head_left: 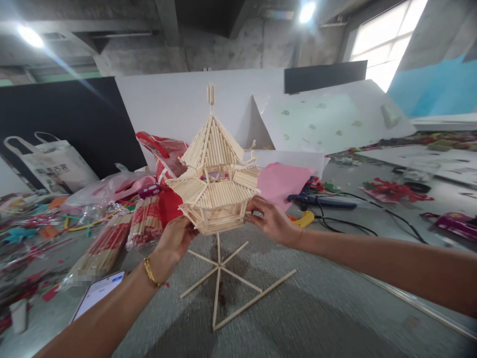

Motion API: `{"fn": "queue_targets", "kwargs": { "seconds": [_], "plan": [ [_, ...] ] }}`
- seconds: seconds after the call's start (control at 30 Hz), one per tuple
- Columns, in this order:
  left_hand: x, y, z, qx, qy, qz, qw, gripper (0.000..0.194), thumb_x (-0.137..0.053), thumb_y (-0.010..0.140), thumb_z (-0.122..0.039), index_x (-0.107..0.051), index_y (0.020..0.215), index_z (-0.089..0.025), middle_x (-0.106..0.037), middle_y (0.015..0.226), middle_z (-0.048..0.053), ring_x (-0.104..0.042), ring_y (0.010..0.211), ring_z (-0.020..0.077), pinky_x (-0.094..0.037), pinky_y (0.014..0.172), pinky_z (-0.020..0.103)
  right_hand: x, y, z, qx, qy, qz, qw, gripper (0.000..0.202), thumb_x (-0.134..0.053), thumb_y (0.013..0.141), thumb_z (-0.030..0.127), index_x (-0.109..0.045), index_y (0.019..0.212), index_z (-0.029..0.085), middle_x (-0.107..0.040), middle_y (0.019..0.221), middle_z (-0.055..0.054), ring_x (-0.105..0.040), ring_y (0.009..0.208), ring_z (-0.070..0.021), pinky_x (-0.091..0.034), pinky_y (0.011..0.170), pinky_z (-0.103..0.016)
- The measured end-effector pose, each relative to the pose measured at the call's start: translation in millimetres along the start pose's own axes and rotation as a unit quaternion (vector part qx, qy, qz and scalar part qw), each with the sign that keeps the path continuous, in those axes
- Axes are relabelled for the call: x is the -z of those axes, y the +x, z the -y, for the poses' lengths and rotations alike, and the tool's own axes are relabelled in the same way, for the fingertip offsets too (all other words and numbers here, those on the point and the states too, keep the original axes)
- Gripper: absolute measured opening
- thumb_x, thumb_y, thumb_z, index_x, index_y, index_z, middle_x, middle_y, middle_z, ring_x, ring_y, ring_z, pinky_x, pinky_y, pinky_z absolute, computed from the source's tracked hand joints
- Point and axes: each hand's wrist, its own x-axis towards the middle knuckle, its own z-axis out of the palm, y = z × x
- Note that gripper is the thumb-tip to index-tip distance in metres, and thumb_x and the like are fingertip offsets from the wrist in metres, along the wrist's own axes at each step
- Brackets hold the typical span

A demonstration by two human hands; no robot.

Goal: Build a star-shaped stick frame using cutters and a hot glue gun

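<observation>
Between my two hands is a pavilion model built from thin wooden sticks, with a pointed upper roof, a wider lower roof and a finial on top. My left hand grips its lower left edge, and my right hand pinches its lower right edge. The model looks raised above the table. Below it, a star-shaped frame of wooden sticks lies flat, its spokes meeting at the centre. One longer stick runs along its front right, touching the end of a spoke.
Bundles of wooden sticks in plastic and a phone lie at left. A yellow-and-blue glue gun with a black cord sits at right, near pink paper. A tote bag and white boards stand behind.
</observation>
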Motion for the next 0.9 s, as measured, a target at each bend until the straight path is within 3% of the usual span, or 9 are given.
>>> {"fn": "queue_targets", "kwargs": {
  "seconds": [0.63, 0.9],
  "plan": [
    [-2.0, -4.6, -1.0, -0.007, -0.012, 0.001, 1.0, 0.002, -0.062, 0.065, -0.011, -0.063, 0.066, -0.013, -0.07, 0.075, 0.005, -0.064, 0.08, 0.0201, -0.053, 0.068, 0.027, 3.5, -2.0, 6.2, 0.01, -0.017, 0.0, 1.0, 0.011, -0.058, 0.079, 0.019, -0.05, 0.072, 0.018, -0.051, 0.075, -0.001, -0.048, 0.069, -0.0124, -0.04, 0.065, -0.025],
    [-0.3, -6.1, -1.0, -0.017, -0.017, 0.013, 1.0, 0.006, -0.061, 0.065, -0.01, -0.064, 0.068, -0.013, -0.07, 0.077, 0.005, -0.065, 0.083, 0.0198, -0.053, 0.073, 0.029, 4.7, -0.5, 9.4, 0.011, -0.014, -0.001, 1.0, 0.012, -0.058, 0.08, 0.02, -0.049, 0.071, 0.018, -0.051, 0.075, -0.002, -0.049, 0.071, -0.0127, -0.04, 0.066, -0.026]
  ]
}}
